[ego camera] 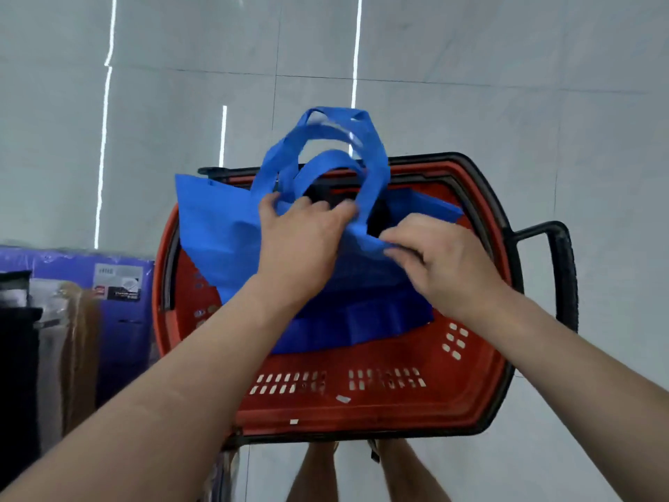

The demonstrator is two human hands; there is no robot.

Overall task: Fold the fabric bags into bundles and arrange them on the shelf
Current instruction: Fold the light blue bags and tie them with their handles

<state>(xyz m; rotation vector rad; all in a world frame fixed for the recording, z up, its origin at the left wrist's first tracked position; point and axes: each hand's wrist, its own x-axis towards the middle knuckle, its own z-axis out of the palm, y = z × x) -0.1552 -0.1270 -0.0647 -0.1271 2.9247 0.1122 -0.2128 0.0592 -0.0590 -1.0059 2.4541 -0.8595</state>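
A blue fabric bag (217, 226) lies spread over a red shopping basket (362, 400), its two looped handles (373, 154) standing up at the far side. My left hand (304, 244) grips the bag's top edge at the base of the handles, fingers curled over the fabric. My right hand (445, 262) pinches the same edge a little to the right. More dark blue fabric (354, 320) lies folded in the basket under my hands. No shelf is in view.
The basket has a black rim and a black handle (561, 269) sticking out to the right. A purple packaged box (119, 291) stands to the left on the floor. Pale tiled floor (470, 85) surrounds everything. My legs show below the basket.
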